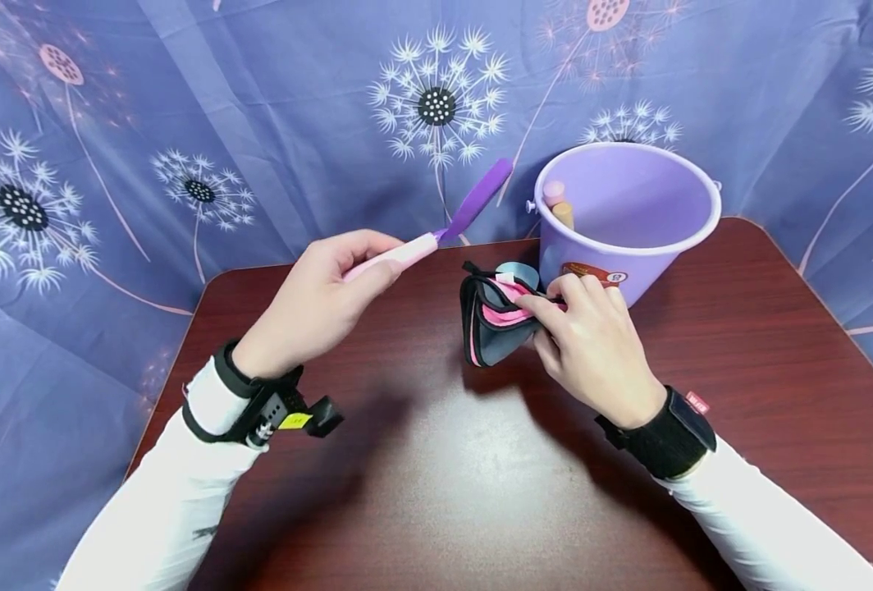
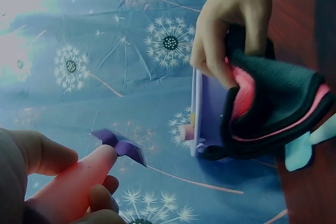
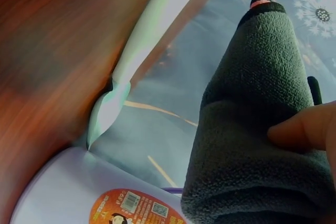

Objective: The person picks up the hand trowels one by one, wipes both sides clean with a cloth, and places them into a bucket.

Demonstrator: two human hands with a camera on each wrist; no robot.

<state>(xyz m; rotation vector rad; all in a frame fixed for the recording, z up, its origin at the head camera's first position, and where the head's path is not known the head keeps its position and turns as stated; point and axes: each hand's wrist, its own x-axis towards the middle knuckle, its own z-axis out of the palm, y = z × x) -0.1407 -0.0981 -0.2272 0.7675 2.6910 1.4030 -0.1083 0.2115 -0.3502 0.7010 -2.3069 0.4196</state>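
Note:
My left hand (image 1: pixel 366 263) grips the pink handle of a small tool with a purple blade (image 1: pixel 477 199) and holds it above the table, blade pointing up and right. In the left wrist view the pink handle (image 2: pixel 79 182) lies between my fingers. My right hand (image 1: pixel 555 300) pinches the open edge of a dark grey and pink fabric mitt (image 1: pixel 490 324) that stands on the table in front of the bucket. The mitt (image 2: pixel 278 108) shows its pink lining, and my thumb (image 3: pixel 304 129) presses its grey fleece (image 3: pixel 252 129).
A purple bucket (image 1: pixel 691 238) stands at the back of the dark wooden table (image 1: pixel 451 492), with a pink and a wooden handle (image 1: pixel 558 203) inside. A pale blue tool (image 1: pixel 519 275) (image 3: pixel 142 51) lies beside the bucket behind the mitt. A blue dandelion-print cloth hangs behind.

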